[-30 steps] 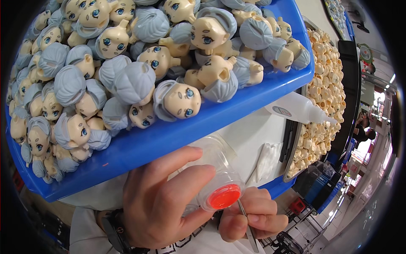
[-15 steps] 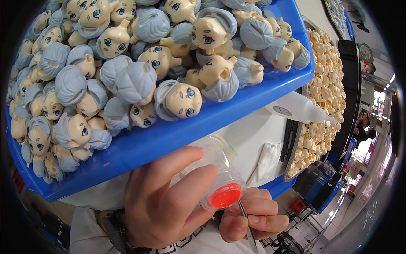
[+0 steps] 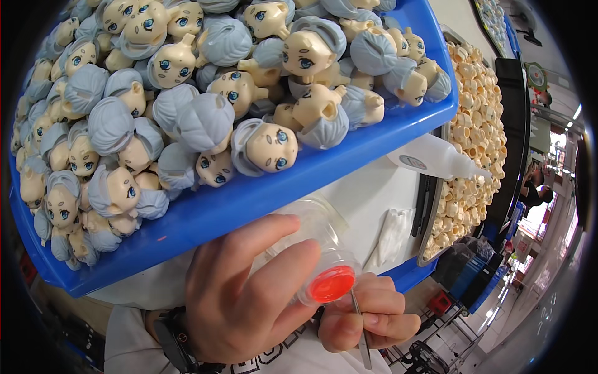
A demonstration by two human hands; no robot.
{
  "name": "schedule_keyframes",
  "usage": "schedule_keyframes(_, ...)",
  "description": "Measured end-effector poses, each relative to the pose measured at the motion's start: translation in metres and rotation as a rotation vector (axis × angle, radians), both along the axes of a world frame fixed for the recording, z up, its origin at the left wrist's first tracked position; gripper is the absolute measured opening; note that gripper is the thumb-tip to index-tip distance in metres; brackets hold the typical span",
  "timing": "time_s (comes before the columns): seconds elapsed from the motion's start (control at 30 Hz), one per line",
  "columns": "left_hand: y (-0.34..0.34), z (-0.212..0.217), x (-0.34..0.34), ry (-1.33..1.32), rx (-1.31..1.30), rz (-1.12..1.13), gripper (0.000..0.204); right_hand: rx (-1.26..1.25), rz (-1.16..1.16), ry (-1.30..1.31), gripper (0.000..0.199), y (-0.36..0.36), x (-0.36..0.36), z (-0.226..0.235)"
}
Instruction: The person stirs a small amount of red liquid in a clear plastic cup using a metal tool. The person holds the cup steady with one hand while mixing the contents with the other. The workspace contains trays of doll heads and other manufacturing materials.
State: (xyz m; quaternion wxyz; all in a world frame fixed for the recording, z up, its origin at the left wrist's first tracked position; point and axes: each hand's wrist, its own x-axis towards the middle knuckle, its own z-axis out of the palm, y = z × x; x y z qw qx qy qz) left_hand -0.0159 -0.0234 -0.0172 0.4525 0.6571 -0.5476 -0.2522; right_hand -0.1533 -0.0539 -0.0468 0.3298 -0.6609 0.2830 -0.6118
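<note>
My left hand (image 3: 246, 293) is closed around a clear plastic container (image 3: 311, 218) with a glossy red round end (image 3: 332, 284), which is tilted toward me. Whether the red is a lid or something inside I cannot tell. A slim metal tool (image 3: 363, 340) is pinched in my right hand (image 3: 374, 315), its upper part against the rim of the red end. Just beyond my hands stands a blue bin (image 3: 261, 204), heaped with doll heads (image 3: 266, 146) with pale blue hair and painted eyes.
On the white table (image 3: 374, 193) lie a translucent squeeze bottle (image 3: 433, 157), a crumpled white cloth or glove (image 3: 392, 237) and a dark stick-like tool (image 3: 423, 202). To the right, a tray (image 3: 430, 246) is piled with cream-coloured hollow parts (image 3: 470, 149). Another person (image 3: 536, 194) appears far right.
The red end and my right hand with the metal tool have shifted slightly up and left. Both grips look the same.
</note>
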Motion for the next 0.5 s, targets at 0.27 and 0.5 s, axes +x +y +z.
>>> schedule_keyframes(0.27,0.001,0.001,0.001,0.017,0.013,0.003,0.055,-0.008,0.03,-0.033,0.028,-0.003,0.002,-0.002)
schedule_keyframes(0.5,0.002,0.018,0.015,0.096,0.19,-0.178,0.063,0.07,0.105,0.071,0.028,-0.008,-0.003,0.005)
